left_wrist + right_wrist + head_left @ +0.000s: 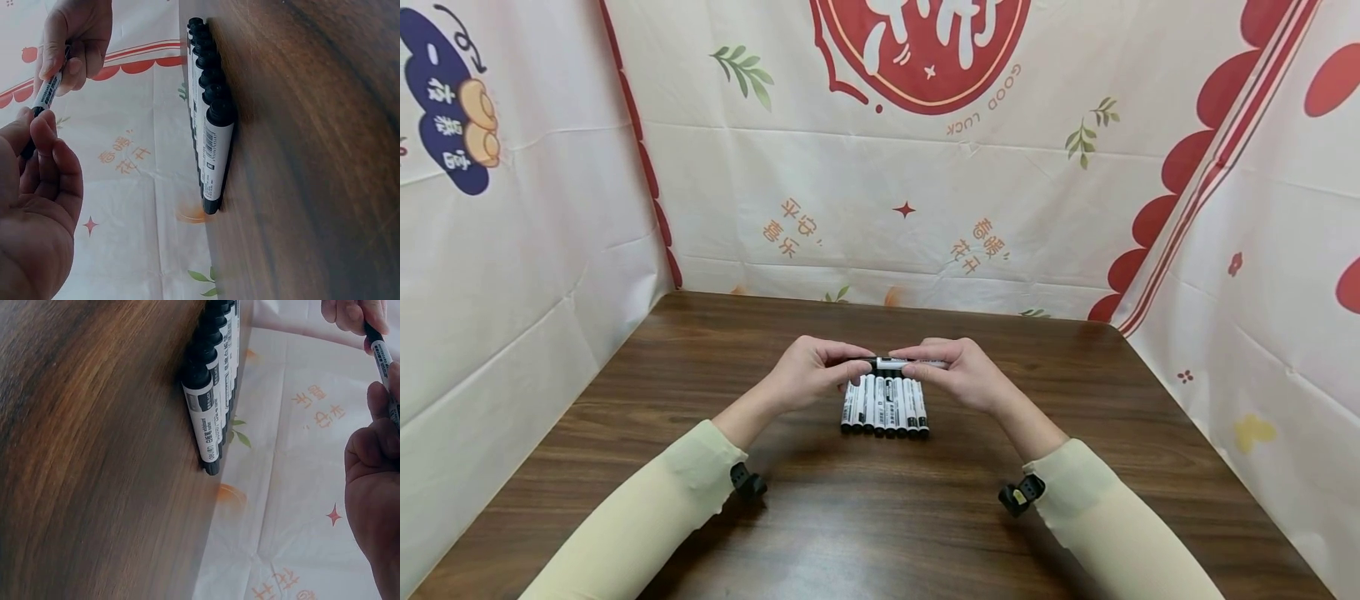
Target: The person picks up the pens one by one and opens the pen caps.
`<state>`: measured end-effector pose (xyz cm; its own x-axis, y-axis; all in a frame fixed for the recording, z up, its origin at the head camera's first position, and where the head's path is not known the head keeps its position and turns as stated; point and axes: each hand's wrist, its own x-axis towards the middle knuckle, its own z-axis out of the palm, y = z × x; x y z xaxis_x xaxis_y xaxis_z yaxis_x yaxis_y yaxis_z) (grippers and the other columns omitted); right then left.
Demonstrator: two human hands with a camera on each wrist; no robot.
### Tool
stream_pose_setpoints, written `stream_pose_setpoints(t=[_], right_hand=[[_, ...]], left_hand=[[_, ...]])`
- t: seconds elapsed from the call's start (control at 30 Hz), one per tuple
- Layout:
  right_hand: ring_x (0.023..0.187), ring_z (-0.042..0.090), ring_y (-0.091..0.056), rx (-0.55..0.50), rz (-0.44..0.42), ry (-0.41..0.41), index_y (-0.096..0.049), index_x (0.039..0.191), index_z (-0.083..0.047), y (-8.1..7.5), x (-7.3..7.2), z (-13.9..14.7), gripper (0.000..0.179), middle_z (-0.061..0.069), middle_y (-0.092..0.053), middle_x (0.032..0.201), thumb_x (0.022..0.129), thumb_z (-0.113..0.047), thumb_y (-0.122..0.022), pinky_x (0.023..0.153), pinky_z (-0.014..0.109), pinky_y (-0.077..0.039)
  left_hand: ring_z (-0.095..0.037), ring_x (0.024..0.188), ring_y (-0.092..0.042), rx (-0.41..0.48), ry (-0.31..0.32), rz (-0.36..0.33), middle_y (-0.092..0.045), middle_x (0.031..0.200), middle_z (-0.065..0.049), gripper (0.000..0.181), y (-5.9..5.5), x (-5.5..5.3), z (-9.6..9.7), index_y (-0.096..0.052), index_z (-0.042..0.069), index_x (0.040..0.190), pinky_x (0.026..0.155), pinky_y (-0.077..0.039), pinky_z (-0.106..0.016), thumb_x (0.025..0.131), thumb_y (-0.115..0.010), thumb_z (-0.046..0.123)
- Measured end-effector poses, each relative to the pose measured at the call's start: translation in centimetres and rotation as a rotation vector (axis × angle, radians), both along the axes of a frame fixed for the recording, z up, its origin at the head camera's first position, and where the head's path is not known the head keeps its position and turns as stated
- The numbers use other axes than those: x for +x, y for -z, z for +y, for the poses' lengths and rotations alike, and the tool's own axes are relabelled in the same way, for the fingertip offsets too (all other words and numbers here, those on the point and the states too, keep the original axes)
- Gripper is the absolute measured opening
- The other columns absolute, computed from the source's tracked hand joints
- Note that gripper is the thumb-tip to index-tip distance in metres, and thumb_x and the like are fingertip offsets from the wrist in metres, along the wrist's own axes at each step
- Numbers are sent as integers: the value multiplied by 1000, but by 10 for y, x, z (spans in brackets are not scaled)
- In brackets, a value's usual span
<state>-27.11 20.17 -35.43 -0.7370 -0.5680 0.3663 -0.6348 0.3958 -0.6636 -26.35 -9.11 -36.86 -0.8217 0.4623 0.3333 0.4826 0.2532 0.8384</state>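
Both hands hold one whiteboard marker point(891, 363) crosswise above the table. The left hand point(811, 371) pinches its black-capped end between thumb and fingers. Around the white barrel, the right hand point(958, 371) has its thumb and fingertips closed. In the left wrist view the marker point(47, 92) spans the gap between the left hand point(37, 206) and the right hand. Below the hands, a row of several white markers with black ends point(886, 407) lies side by side on the table; the hands and held marker partly cover the row's far ends.
The brown wooden table point(880, 517) extends around the row, its back edge meeting a printed white cloth point(865, 192). More cloth hangs at the left and right sides. A small black camera sits on each wrist, by the pale sleeves point(658, 500).
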Motion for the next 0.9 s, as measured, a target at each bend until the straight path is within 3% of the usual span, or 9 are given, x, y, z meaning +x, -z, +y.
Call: stream_pose_setpoints(t=[0.13, 0.2, 0.3, 0.37, 0.57, 0.7, 0.9], right_hand=[[98, 7, -68, -6, -34, -7, -82, 132, -20, 1, -1, 1, 28, -3, -82, 111, 105, -21, -77, 84, 26, -54], [98, 10, -70, -5, -86, 18, -82, 133, -21, 1, -2, 6, 27, 1, -83, 113, 107, -25, -75, 84, 29, -56], [92, 13, -70, -9, -157, 92, -82, 132, -20, 3, -4, 20, 27, 6, -82, 107, 107, -27, -74, 80, 34, -58], [87, 16, -67, -14, -184, 142, -82, 132, -19, 6, -5, 30, 27, 10, -80, 104, 107, -26, -75, 76, 36, -58], [118, 17, -75, -21, -214, 111, -80, 135, -23, 9, -6, 38, 30, 5, -81, 128, 106, -28, -77, 96, 35, -62], [127, 17, -72, -15, -213, 99, -81, 134, -31, 10, -4, 34, 30, -3, -80, 133, 104, -32, -78, 101, 34, -60], [128, 18, -71, -22, -228, 106, -80, 134, -32, 11, -1, 33, 31, -3, -78, 136, 103, -32, -80, 100, 34, -59]], left_hand=[[-26, 79, -72, 1, -5, 66, -81, 94, -3, 21, 1, -1, -1, -86, 12, 122, 70, -58, -28, 102, -81, 19], [-16, 80, -71, 16, -14, 111, -82, 99, -3, 23, 2, -4, -5, -85, 11, 123, 70, -57, -26, 101, -82, 17], [-11, 81, -72, 72, -58, 122, -82, 100, -9, 23, 2, -8, -17, -85, 9, 123, 73, -60, -27, 100, -81, 12], [-14, 83, -76, 108, -91, 98, -83, 100, -13, 23, 2, -10, -27, -84, 8, 123, 75, -63, -30, 100, -80, 9], [-19, 89, -79, 69, -74, 38, -84, 101, -9, 26, 5, -13, -36, -83, 9, 128, 84, -66, -42, 102, -79, 13], [-24, 92, -79, 60, -60, 26, -83, 98, -3, 27, 8, -12, -33, -82, 11, 129, 84, -65, -35, 102, -80, 15], [-33, 96, -79, 44, -60, 13, -84, 99, -4, 28, 9, -12, -30, -82, 11, 130, 84, -65, -35, 103, -79, 17]])
